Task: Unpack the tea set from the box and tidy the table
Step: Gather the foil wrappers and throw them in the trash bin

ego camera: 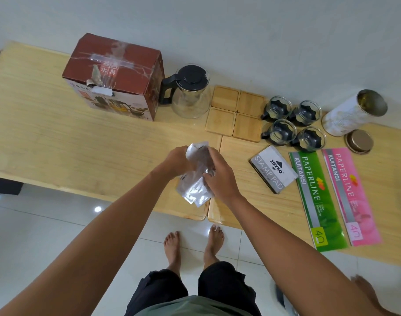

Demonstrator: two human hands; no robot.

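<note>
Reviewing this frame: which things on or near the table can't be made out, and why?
- Box, head view: contents hidden by its taped, closed top.
- Crumpled plastic wrap: left hand and right hand grip it; whether anything is inside cannot be told.
- Tin: interior too dim to read.
- Bottom right edge: a blurred hand-like shape, cut off.
- Small print on the receipt books: too small.
</note>
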